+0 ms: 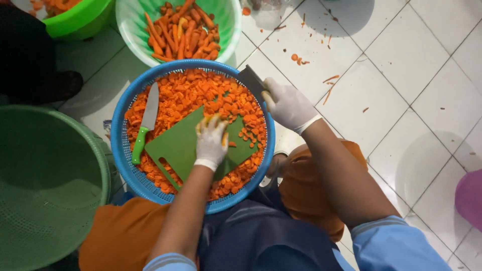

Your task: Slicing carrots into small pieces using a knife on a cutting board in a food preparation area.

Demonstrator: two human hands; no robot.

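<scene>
Lap: the person's dark blue and orange clothing fills the bottom of the view, with both bare forearms reaching up from light blue sleeves.
Blue basket (122,150): round, meshed, sitting right in front of the knees, heaped with orange carrot slices (193,93).
Left hand (211,142): white glove, fingers curled down over a yellow-orange carrot piece (209,120), pinning it to the board.
Cutting board (175,145): green, lying tilted on top of the slices in the middle of the basket, a slot handle at its near corner.
Right hand (287,105): white glove, closed in a fist around the handle of a dark-bladed cleaver (249,80), at the basket's right rim; the blade points up and left over the slices.
Green-handled knife (146,120): lying loose on the slices, left of the board, blade pointing away.
Dark green tub (50,185): large, at the left, just beside the basket.
Pale green basket (131,25): beyond the blue one, holding whole peeled carrots (183,32).
Bright green bowl (83,20): top left corner.
Floor (401,75): white tiles, scattered with carrot scraps.
</scene>
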